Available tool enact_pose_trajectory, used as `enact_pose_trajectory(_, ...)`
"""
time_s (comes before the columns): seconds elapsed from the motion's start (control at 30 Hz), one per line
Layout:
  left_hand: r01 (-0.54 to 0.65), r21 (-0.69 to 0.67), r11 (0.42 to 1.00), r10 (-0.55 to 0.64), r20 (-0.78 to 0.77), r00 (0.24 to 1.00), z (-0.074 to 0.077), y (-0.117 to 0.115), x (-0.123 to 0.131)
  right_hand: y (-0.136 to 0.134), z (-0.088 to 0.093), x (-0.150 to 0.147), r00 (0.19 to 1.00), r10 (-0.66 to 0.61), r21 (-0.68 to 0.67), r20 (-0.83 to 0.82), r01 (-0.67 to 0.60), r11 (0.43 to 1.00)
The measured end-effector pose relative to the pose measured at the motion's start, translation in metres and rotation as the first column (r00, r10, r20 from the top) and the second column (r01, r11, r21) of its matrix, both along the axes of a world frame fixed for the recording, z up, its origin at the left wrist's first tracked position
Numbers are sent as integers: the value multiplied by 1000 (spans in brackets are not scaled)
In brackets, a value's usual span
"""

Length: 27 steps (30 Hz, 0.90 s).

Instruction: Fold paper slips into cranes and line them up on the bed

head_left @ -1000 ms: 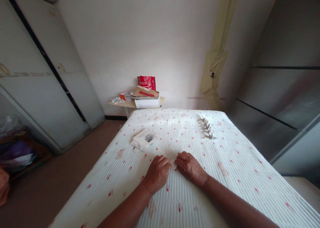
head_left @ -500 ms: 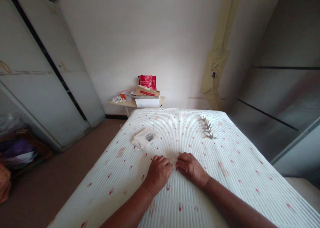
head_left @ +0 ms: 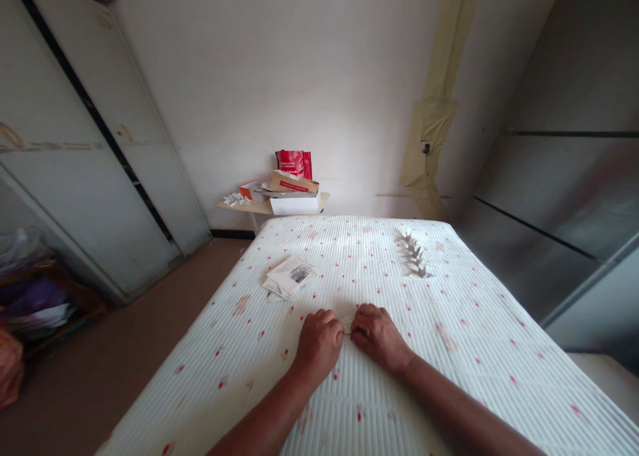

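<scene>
Both my hands rest knuckles-up on a white mattress [head_left: 449, 369] dotted with red. My left hand [head_left: 319, 339] and my right hand [head_left: 378, 334] sit side by side, fingers curled down and pinched on a small white paper piece [head_left: 346, 323] that shows only as a sliver between them. A stack of printed paper sheets [head_left: 289, 276] lies on the mattress ahead and to the left of my left hand. Farther off to the right, a row of small folded paper shapes [head_left: 412, 255] stands on the mattress.
A low table [head_left: 249, 208] against the far wall carries a red bag [head_left: 293, 162], boxes and more folded paper bits. Grey cabinet doors [head_left: 74, 163] line the left side, with cluttered bags at the floor's left edge. Dark panels stand at the right.
My hands have shifted only slightly, staying together on the small paper piece. Nothing else has moved.
</scene>
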<state>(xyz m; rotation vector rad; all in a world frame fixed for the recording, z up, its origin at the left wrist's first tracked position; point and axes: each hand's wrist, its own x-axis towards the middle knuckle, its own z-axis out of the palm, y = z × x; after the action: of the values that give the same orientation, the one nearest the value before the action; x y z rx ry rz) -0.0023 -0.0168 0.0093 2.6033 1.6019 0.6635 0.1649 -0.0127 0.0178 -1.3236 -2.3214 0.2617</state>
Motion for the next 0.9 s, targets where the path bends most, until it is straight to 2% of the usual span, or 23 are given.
enact_pose_trajectory(0.23,-63,-83,995,69,71,995,1,0,4,1,5,-8,992,-128,-75,18,129,989)
enact_pose_trajectory(0.43,-129,-137,982,142,85,986,1,2,6,8,8,-15,964,-259,-193,53,265,945)
enact_pose_trajectory(0.6,-154,-162,975,176,132,976,1,4,7,11,13,-19,947,-306,-255,95,321,912)
enact_pose_trajectory(0.9,-196,-203,959,229,156,961,1,5,9,12,16,-23,934,-332,-254,135,356,899)
